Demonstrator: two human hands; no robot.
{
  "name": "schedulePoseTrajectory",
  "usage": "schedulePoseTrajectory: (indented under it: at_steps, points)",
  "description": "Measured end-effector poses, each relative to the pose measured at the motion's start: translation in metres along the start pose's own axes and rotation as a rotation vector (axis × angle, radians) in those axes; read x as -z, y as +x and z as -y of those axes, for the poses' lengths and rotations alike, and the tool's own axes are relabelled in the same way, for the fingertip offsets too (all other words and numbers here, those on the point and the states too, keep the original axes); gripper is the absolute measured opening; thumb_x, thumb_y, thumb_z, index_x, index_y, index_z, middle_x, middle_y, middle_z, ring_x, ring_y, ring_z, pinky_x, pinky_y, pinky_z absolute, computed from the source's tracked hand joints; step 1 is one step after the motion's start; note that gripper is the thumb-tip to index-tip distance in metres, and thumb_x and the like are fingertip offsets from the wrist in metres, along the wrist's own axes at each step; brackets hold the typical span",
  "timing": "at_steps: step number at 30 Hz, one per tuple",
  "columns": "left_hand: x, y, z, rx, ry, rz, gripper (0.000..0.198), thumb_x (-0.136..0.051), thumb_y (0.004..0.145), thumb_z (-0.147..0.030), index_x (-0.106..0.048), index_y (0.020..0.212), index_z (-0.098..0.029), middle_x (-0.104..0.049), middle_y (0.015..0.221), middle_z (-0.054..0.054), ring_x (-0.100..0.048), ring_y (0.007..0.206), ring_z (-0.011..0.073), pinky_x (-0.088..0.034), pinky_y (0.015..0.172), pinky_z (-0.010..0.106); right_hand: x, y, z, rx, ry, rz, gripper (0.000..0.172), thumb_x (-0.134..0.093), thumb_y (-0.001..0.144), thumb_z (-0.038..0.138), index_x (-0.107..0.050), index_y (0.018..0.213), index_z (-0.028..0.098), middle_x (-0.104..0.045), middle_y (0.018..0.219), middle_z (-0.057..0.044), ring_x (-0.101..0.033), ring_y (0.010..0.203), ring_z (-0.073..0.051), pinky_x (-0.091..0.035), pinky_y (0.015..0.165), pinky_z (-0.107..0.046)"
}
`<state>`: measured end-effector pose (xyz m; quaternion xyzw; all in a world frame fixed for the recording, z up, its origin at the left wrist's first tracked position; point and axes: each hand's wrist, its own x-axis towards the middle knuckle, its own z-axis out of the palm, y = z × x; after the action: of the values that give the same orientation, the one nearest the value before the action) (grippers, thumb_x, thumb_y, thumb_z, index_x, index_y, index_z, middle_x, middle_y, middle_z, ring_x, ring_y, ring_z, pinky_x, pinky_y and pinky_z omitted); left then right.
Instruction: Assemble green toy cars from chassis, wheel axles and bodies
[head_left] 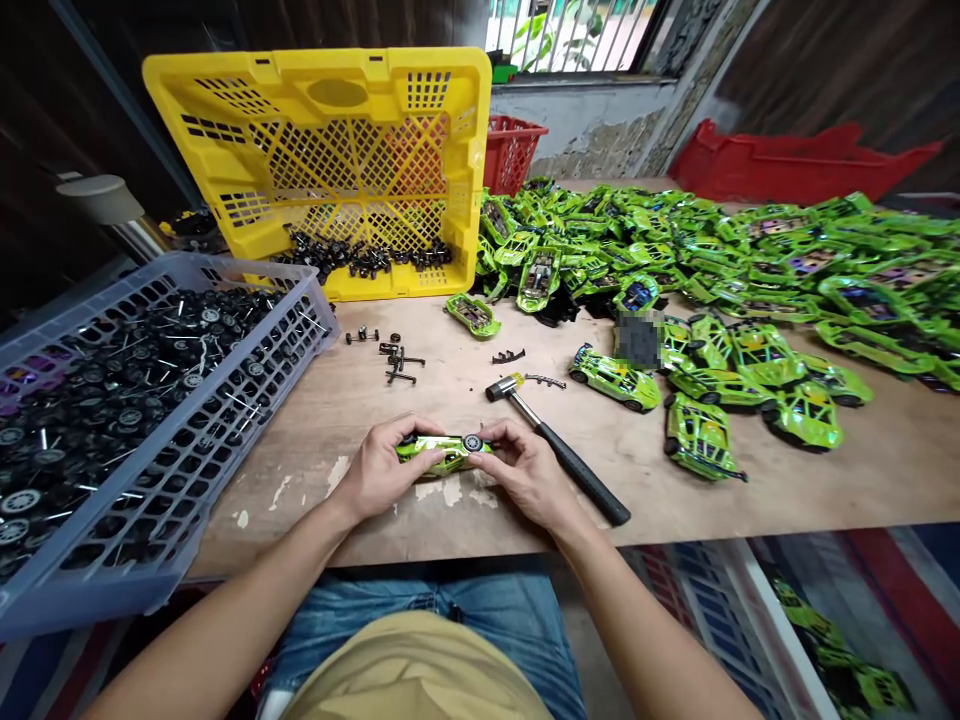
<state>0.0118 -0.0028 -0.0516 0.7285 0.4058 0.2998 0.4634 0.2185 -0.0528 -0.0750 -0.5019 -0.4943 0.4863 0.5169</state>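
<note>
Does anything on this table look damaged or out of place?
The wooden tabletop looks damaged: pale, ragged patches show near the left hand, as if its surface had flaked. Also odd, the yellow crate stands on its side, black parts lying inside.

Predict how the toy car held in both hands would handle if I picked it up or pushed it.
The toy car would probably feel light, being small between the left hand and the right hand. It looks glossy, so it may be slippery. Set upright, it would likely roll, given the round wheel showing on its side.
</note>
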Motion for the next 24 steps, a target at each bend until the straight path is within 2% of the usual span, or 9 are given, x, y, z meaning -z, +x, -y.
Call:
schedulePoseTrajectory:
  at_steps: [6, 8, 10, 12, 15, 18, 24]
  points:
    - [0.002, 0.002, -0.001, -0.02, 0.034, -0.002, 0.022, -0.066, 0.084, -0.035, -0.069, 0.097, -0.017, -0.072, 0.095, 0.005, -0.067, 0.089, 0.0182, -0.052, 0.083, 0.03, 0.005, 0.003, -0.003, 0.048, -0.105, 0.01, 0.03, -0.077, 0.074, 0.044, -0.065, 0.083, 0.017, -0.067, 0.083, -0.002, -0.061, 0.074, -0.016, -0.051, 0.068, -0.03]
    - [0.003, 0.001, 0.0, -0.031, 0.001, -0.023, 0.028, -0.067, 0.083, -0.033, -0.066, 0.107, -0.017, -0.071, 0.107, 0.007, -0.066, 0.098, 0.0191, -0.051, 0.089, 0.031, 0.004, 0.005, 0.002, 0.05, -0.102, 0.043, 0.032, -0.077, 0.074, 0.043, -0.066, 0.09, 0.018, -0.067, 0.087, -0.003, -0.063, 0.079, -0.017, -0.052, 0.072, -0.03]
    - [0.002, 0.0, 0.002, -0.007, -0.074, -0.065, 0.044, -0.068, 0.082, -0.031, -0.058, 0.123, -0.018, -0.065, 0.125, 0.009, -0.064, 0.109, 0.0204, -0.051, 0.093, 0.033, -0.001, 0.007, 0.011, 0.076, -0.122, 0.061, 0.035, -0.077, 0.074, 0.04, -0.065, 0.101, 0.019, -0.068, 0.094, -0.004, -0.064, 0.089, -0.018, -0.052, 0.079, -0.032]
    - [0.001, -0.002, 0.006, 0.035, -0.129, -0.085, 0.052, -0.07, 0.081, -0.031, -0.054, 0.129, -0.019, -0.061, 0.131, 0.011, -0.062, 0.114, 0.0211, -0.05, 0.096, 0.033, -0.008, 0.007, 0.018, 0.101, -0.162, 0.091, 0.035, -0.075, 0.077, 0.036, -0.065, 0.107, 0.021, -0.068, 0.1, -0.004, -0.064, 0.096, -0.02, -0.051, 0.086, -0.033]
    - [-0.002, -0.005, 0.01, 0.077, -0.131, -0.055, 0.035, -0.07, 0.081, -0.034, -0.066, 0.11, -0.016, -0.071, 0.109, 0.008, -0.067, 0.099, 0.0201, -0.051, 0.088, 0.029, -0.018, 0.006, 0.022, 0.098, -0.237, 0.142, 0.021, -0.07, 0.083, 0.036, -0.068, 0.096, 0.019, -0.07, 0.093, -0.004, -0.064, 0.088, -0.019, -0.049, 0.08, -0.031]
    - [-0.004, -0.007, 0.01, 0.085, -0.115, -0.055, 0.027, -0.069, 0.082, -0.038, -0.07, 0.094, -0.014, -0.072, 0.087, 0.004, -0.066, 0.078, 0.0157, -0.05, 0.072, 0.024, -0.021, 0.005, 0.018, 0.108, -0.303, 0.122, 0.021, -0.068, 0.084, 0.038, -0.069, 0.091, 0.019, -0.069, 0.087, -0.003, -0.062, 0.08, -0.018, -0.047, 0.073, -0.029]
    - [-0.003, -0.008, 0.002, 0.051, -0.081, -0.072, 0.022, -0.067, 0.083, -0.036, -0.067, 0.087, -0.014, -0.069, 0.081, 0.002, -0.062, 0.074, 0.0134, -0.047, 0.07, 0.023, -0.02, 0.004, 0.013, 0.157, -0.346, 0.118, 0.02, -0.067, 0.086, 0.039, -0.068, 0.089, 0.02, -0.069, 0.084, -0.003, -0.062, 0.079, -0.018, -0.046, 0.072, -0.029]
